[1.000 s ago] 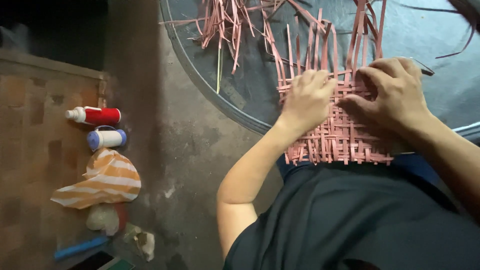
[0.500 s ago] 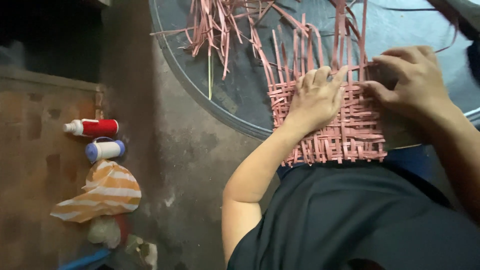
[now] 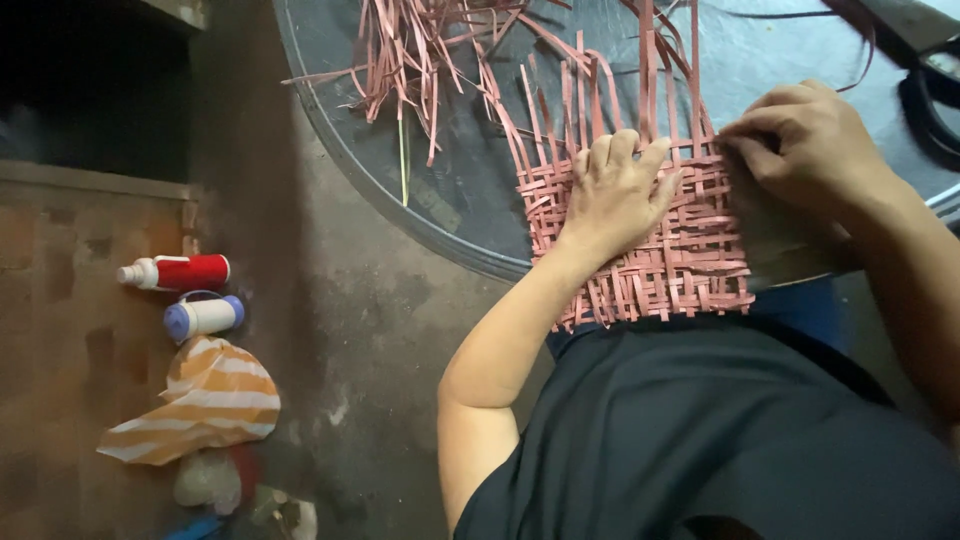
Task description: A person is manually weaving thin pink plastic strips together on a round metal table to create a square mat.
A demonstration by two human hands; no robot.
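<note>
— Where is the mat (image 3: 650, 250)?

— A pink woven mat lies half on the round dark bench (image 3: 460, 215) and half over the person's lap, its near edge just above the black shirt (image 3: 700, 430). Loose pink strips (image 3: 600, 90) stand out from its far edge and fan across the bench top.

— What is the left hand (image 3: 615, 195) doing?

— It lies flat on the woven part, palm down, fingers spread and pointing away from the body. Its grip is released; it presses on the mat and clasps nothing.

— And the right hand (image 3: 800, 150)?

— It sits at the mat's upper right corner, fingers curled with the tips pinched together at the weave's edge. The grip looks clenched on a strip there, but the strip itself is hidden under the fingers, so I cannot tell for sure.

— Are the hands touching each other?

— No, they are near, with a few upright strips between them.

— Anything else about?

— On the floor (image 3: 330, 330) to the left, well apart from the mat, lie a red and white bottle (image 3: 180, 272), a white bottle with blue ends (image 3: 203, 316) just beside it, and an orange and white striped cloth (image 3: 205, 400) below them. A dark strap (image 3: 925, 95) lies at the bench's right edge.
</note>
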